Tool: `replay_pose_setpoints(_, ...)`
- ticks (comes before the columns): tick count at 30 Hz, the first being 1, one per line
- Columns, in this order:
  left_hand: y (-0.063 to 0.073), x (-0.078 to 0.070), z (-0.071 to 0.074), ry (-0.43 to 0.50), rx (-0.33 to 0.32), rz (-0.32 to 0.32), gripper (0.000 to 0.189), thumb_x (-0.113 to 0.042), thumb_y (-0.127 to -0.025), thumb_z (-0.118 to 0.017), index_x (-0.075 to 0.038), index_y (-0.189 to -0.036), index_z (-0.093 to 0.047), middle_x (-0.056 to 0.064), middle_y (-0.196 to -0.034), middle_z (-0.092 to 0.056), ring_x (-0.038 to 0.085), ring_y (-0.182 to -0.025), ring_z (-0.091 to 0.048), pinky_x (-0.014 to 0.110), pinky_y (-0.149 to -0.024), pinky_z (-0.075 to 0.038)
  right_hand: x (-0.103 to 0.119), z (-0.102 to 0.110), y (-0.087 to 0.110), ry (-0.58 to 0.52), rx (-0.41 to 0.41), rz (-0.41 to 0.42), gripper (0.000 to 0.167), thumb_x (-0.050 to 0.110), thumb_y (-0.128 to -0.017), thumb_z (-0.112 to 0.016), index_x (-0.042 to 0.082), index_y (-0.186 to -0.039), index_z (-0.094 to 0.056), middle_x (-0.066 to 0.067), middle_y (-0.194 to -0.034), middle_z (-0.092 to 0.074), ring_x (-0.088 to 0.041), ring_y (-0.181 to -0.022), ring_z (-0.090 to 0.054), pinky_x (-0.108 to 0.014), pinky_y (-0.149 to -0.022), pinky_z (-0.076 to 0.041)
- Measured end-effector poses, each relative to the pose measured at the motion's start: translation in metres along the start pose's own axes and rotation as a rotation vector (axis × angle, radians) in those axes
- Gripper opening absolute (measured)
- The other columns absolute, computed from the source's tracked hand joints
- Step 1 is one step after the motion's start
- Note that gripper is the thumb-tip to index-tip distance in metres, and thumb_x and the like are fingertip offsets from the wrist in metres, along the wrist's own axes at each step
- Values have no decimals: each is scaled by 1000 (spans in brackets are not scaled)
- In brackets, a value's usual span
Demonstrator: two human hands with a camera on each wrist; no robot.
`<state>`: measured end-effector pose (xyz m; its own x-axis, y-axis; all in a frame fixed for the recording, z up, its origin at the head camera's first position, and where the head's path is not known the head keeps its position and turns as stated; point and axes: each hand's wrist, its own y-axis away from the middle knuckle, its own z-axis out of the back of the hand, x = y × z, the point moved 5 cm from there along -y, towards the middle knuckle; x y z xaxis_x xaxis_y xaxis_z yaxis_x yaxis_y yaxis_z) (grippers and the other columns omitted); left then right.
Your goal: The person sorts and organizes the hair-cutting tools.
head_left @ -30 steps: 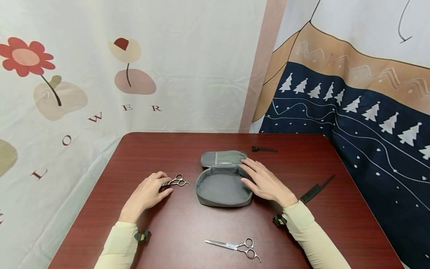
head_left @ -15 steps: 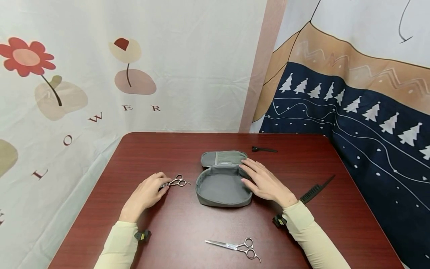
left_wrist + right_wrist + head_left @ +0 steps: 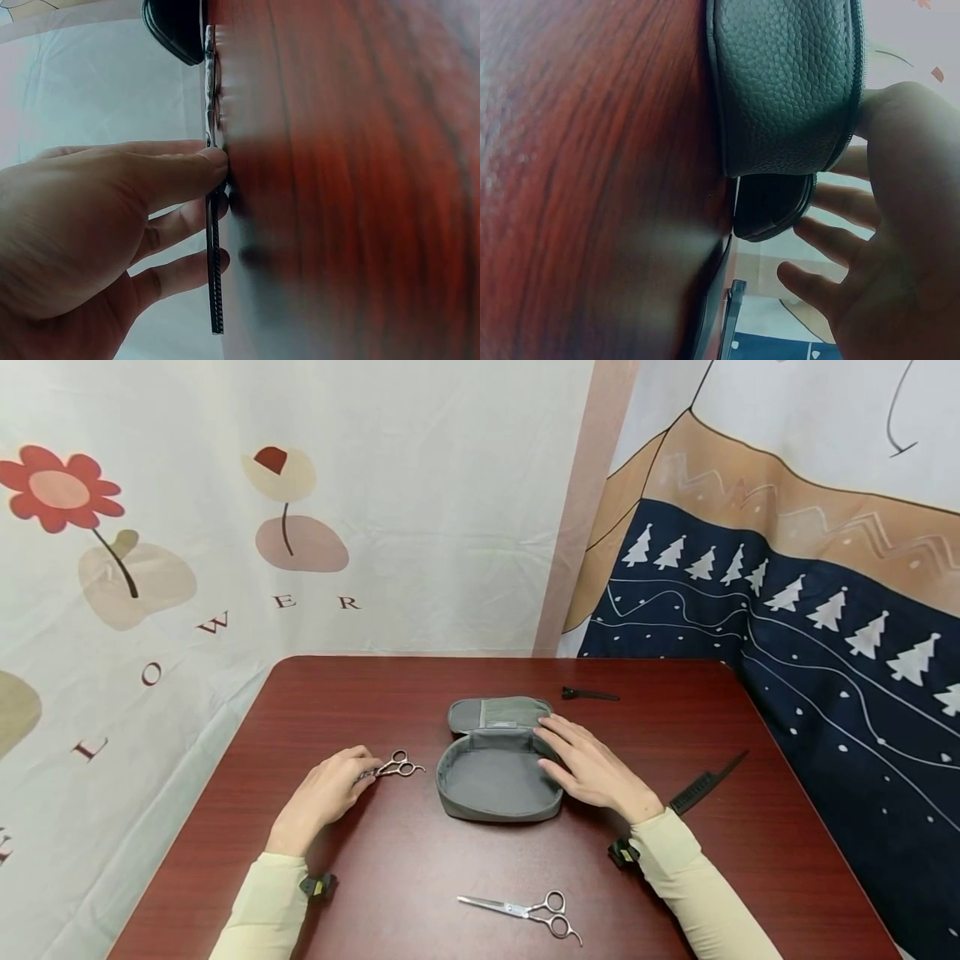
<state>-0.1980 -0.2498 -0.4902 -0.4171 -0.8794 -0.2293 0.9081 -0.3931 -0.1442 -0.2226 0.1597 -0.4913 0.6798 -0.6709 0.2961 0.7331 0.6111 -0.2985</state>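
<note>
On the left of the table, my left hand (image 3: 326,797) pinches a pair of thinning scissors (image 3: 399,764) by the blades, finger loops pointing right toward the case. The left wrist view shows the toothed blade (image 3: 217,285) edge-on, close over the table, between thumb and fingers. A grey zip case (image 3: 498,815) lies unzipped in the middle, lid folded back, its inside bare. My right hand (image 3: 596,768) rests at its right rim with fingers loosely extended; in the right wrist view the thumb and fingers reach over the zipped edge (image 3: 857,82).
A second pair of scissors (image 3: 517,908) lies near the front of the red-brown table (image 3: 360,877). Beyond my right wrist is a black comb (image 3: 697,791), partly hidden by the forearm. A black hair clip (image 3: 590,693) lies at the back. Printed curtains hang behind the table.
My left thumb has drawn in against the scissors, which shifted very slightly. The right hand and the case stay where they were.
</note>
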Motion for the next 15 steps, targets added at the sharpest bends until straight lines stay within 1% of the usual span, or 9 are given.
replay_pose_setpoints(9,0,-1,1,-20,-1,-19,22,-1,-99,-81,-8,-119,-86,0,-107,-76,24,-98,-74,46,-81,-63,0,0,0,-3,10,-16,59,29,-111,-72,1,-161,-59,-24,-171,-55,-45,-163,-49,-64,-132,-45)
replay_pose_setpoints(15,0,-1,1,-10,-3,-15,21,0,-99,-82,-10,-116,-86,0,-106,-76,26,-100,-74,48,-83,-64,0,0,0,-12,13,-21,59,29,-111,-72,1,-161,-59,-24,-171,-54,-45,-164,-48,-64,-132,-45)
